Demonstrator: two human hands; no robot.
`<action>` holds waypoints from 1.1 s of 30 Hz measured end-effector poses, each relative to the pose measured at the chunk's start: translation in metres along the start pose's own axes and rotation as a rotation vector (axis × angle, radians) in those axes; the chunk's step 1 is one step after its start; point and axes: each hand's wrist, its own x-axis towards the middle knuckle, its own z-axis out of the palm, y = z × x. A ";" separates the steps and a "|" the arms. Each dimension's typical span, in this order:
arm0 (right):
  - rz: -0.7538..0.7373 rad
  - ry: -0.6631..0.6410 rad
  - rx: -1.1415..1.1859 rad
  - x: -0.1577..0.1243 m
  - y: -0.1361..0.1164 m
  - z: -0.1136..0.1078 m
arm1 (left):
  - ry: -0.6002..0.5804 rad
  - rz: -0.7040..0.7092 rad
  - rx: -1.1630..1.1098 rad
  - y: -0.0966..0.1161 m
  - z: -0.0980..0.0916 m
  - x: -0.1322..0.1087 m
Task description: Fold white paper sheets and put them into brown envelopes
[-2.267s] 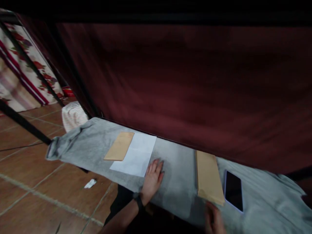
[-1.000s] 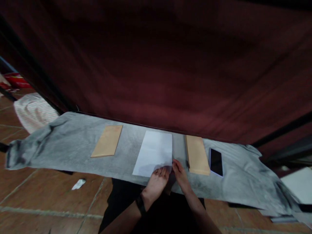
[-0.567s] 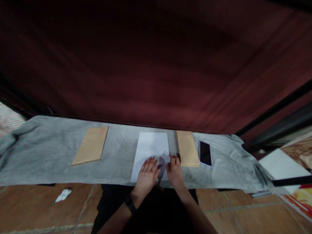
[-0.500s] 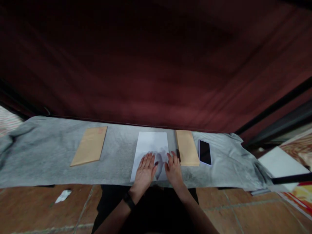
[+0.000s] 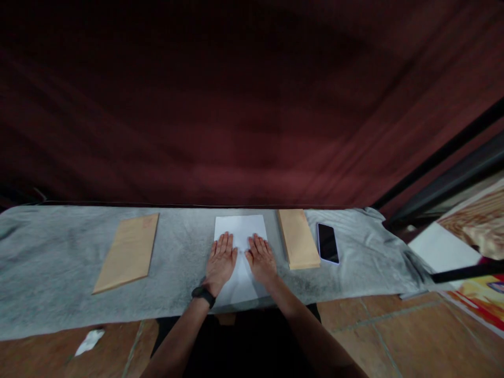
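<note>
A white sheet of paper (image 5: 241,226) lies flat on the grey cloth (image 5: 177,262) in front of me, long side pointing away. My left hand (image 5: 221,262) rests palm down on its left part, fingers stretched out. On the right part, my right hand (image 5: 261,260) is laid flat too, its fingers extended. Both thumbs point inward with a strip of paper showing between them. A dark band (image 5: 203,295) circles my left wrist. Just right of the paper is a stack of brown envelopes (image 5: 300,239); neither hand touches it.
Further left lies another brown envelope or small pile (image 5: 128,252). A phone with a dark screen (image 5: 328,243) is beside the right stack. Dark red fabric (image 5: 236,131) hangs behind the table. A white crumpled scrap (image 5: 90,341) lies on the tiled floor (image 5: 386,336).
Both hands have slid apart and forward on the paper and now lie flatter. The paper looks smoother, where a bulge showed between the hands before. The camera view has shifted slightly.
</note>
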 end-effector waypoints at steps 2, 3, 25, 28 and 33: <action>0.039 0.034 0.001 -0.003 0.006 -0.001 | 0.010 -0.056 0.008 -0.010 -0.005 -0.006; 0.057 0.047 0.002 -0.003 0.008 -0.001 | 0.015 -0.081 0.011 -0.015 -0.007 -0.009; 0.042 0.062 0.063 -0.009 0.018 -0.013 | -0.128 0.354 -0.017 -0.027 -0.052 -0.112; -0.047 0.026 0.100 -0.028 0.025 -0.022 | -0.148 0.354 -0.023 -0.027 -0.056 -0.109; -0.165 -0.034 0.189 -0.075 0.032 -0.048 | -0.192 0.336 -0.110 -0.029 -0.066 -0.102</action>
